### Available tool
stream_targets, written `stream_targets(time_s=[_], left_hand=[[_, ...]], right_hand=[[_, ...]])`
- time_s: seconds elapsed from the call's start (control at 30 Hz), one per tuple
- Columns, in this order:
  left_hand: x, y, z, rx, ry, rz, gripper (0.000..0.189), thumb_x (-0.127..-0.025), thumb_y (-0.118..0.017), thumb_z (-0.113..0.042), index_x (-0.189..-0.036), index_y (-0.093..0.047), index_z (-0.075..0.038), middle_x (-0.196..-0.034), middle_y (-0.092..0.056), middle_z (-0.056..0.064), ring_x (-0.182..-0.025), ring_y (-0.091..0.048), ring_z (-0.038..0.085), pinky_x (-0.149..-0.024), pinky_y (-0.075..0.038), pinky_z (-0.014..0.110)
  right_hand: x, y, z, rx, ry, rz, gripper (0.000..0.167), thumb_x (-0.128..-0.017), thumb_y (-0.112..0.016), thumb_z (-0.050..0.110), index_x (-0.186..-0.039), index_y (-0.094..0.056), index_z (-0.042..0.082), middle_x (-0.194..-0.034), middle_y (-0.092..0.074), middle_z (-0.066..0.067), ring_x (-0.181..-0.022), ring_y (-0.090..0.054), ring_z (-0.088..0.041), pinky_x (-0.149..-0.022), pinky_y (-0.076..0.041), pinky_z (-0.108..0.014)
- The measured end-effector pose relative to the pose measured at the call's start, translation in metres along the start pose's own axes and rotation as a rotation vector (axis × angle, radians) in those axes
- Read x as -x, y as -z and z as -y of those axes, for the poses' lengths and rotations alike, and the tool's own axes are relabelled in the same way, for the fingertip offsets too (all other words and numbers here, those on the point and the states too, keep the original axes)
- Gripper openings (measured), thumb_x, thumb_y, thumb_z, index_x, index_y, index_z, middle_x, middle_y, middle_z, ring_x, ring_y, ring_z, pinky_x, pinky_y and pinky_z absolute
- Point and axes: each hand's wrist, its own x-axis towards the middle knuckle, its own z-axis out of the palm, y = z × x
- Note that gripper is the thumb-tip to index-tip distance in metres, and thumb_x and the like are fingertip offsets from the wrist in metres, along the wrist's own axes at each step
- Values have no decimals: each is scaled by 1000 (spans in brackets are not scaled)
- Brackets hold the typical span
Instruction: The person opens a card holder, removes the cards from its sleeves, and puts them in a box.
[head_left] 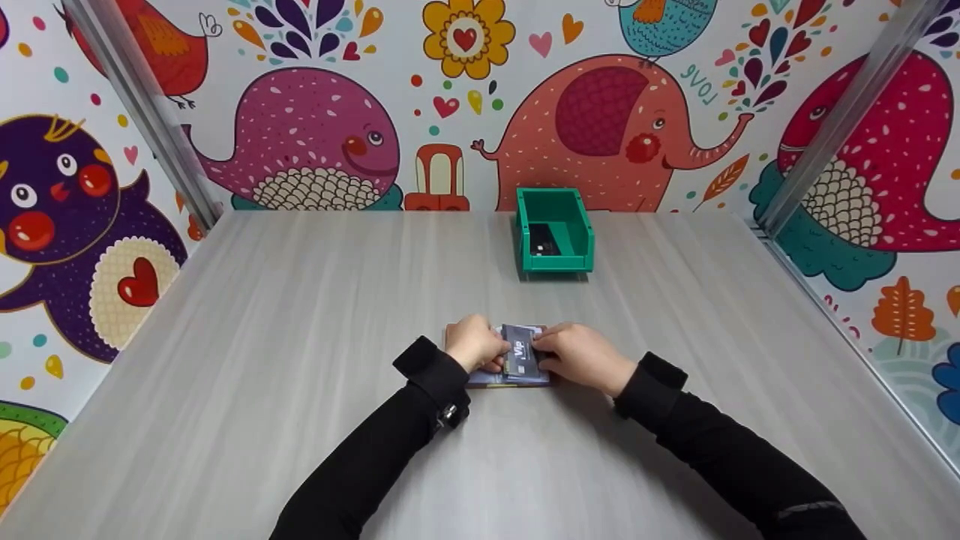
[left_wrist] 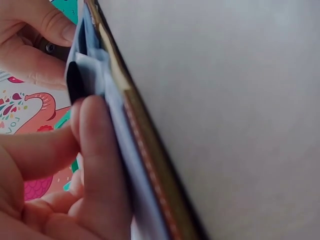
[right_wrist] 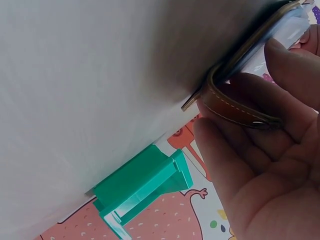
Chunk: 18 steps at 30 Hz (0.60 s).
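A brown leather card holder (head_left: 529, 382) with bluish clear sleeves lies opened out on the table. On its right part sits a dark card (head_left: 519, 352) printed "Vip". My left hand (head_left: 474, 345) pinches the card's left edge between thumb and fingers; the left wrist view shows its fingertips (left_wrist: 95, 117) right at the sleeve opening. From the other side, my right hand (head_left: 589, 358) grips the holder's right edge, its thumb (right_wrist: 285, 60) on the sleeve. A stitched strap (right_wrist: 232, 111) with a snap curls over the right fingers.
Behind the holder, near the back wall, stands a green plastic bin (head_left: 559, 263) with black items (head_left: 541, 238) inside. The pale wood-grain table (head_left: 300, 300) extends around the hands. Printed walls (head_left: 450, 90) and metal posts (head_left: 142, 112) border it.
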Motion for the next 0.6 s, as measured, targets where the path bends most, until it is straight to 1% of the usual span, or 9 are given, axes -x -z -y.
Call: stream_targets(time_s=[0.17,0.4,0.6], left_hand=[[-1,0,-1,11,22,6,17,-86,-71,2,-77,-57,1,-61,-57,6,-43,-53,8,-43,-48,19],[-1,1,-1,35,50,13,11,-86,-72,1,-83,-62,4,-61,-61,7,-43,-55,8,-43,-49,19],[-1,2,0,45,44,6,14,-85,-72,1,-77,-61,0,-56,-61,6,-41,-55,7,-43,-49,20]], right_hand=[[0,0,0,2,1,-1,22,-82,-77,2,-104,-75,-2,-99,-73,-13,-95,-69,-26,-83,-54,-40],[0,0,1,7,-3,-2,18,-82,-79,3,-99,-76,-2,-96,-73,-13,-91,-69,-25,-80,-55,-39],[0,0,1,14,-1,-6,14,-82,-78,3,-95,-76,-1,-93,-74,-12,-88,-69,-24,-78,-55,-39]])
